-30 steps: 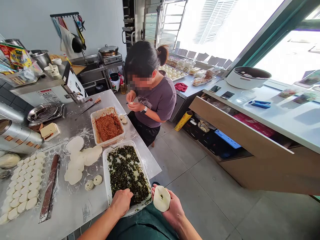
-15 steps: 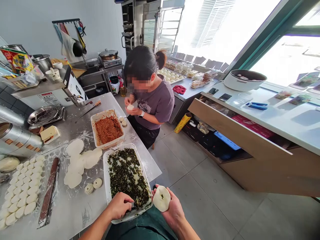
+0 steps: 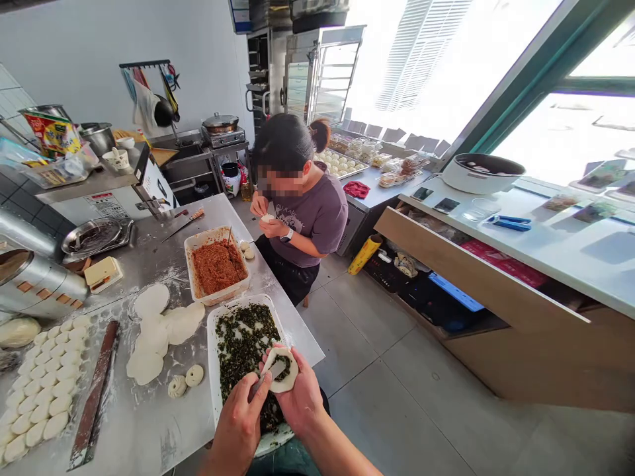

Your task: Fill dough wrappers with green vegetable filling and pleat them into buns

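Note:
My right hand (image 3: 303, 398) cups a round dough wrapper (image 3: 291, 381) over the near right part of a white tub (image 3: 212, 344). Dark green chopped filling (image 3: 243, 330) covers much of the tub's bottom. A clump of this filling lies in the middle of the wrapper. Pinched between the fingers of my left hand (image 3: 241, 415) is a flat metal spatula (image 3: 276, 370), its blade pressed to the filling in the wrapper. Most of its handle is hidden by my fingers. Two pleated buns (image 3: 186, 381) sit on the steel table left of the tub.
A tub of reddish filling (image 3: 218, 264) stands farther back; a co-worker (image 3: 307, 205) beside it handles dough. Left are rolled wrappers (image 3: 149, 337), a dark rolling pin (image 3: 96, 390) and rows of dough pieces (image 3: 47, 377). A knife (image 3: 183, 225) lies behind.
My left hand has lifted the spatula out of the tub and brought it to the wrapper. My right hand has moved left and up over the tub. More filling is in the wrapper.

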`<state>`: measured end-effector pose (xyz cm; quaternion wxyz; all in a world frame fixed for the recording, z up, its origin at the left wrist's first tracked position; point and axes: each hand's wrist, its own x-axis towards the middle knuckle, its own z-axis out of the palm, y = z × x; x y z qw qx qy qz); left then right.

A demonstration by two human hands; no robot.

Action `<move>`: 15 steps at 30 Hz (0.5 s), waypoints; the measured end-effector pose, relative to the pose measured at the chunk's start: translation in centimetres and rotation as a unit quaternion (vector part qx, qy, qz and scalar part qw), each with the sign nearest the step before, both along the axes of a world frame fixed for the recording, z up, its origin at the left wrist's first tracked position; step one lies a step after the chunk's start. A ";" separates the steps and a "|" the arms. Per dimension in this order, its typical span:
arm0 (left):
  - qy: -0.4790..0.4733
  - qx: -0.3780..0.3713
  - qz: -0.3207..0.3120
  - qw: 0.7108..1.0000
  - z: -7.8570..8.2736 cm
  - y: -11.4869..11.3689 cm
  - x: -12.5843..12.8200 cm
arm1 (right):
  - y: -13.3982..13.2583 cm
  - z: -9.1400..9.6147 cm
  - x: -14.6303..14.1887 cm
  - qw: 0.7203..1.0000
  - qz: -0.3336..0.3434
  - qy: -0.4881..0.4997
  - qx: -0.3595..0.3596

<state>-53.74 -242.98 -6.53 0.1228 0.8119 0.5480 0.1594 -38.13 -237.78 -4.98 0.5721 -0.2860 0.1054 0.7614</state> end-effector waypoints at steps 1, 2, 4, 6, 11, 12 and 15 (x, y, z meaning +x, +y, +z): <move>0.013 0.005 -0.006 1.000 0.1 -0.2 -0.3 | -0.1 0.4 0.2 1.000 -0.004 -0.011 0.005; 0.022 0.005 -0.009 1.000 0.4 -0.4 -0.5 | -0.2 0.8 0.3 1.000 -0.006 -0.025 0.006; 0.022 0.003 -0.008 1.000 1.5 -0.4 -0.9 | -0.3 1.4 0.6 0.999 -0.008 -0.047 0.012; 0.011 0.009 -0.008 1.000 2.4 -0.1 -0.9 | -0.3 1.8 0.6 0.998 0.000 -0.057 0.023; 0.004 0.001 -0.030 1.000 2.3 0.6 -0.8 | -0.1 1.7 0.6 0.998 0.011 -0.060 0.013; 0.001 0.000 -0.026 1.000 2.2 0.6 -0.8 | -0.1 1.5 0.6 0.998 0.015 -0.060 0.004; -0.005 -0.003 -0.022 1.000 2.1 0.7 -0.9 | -0.2 0.8 1.3 0.999 0.034 -0.039 -0.016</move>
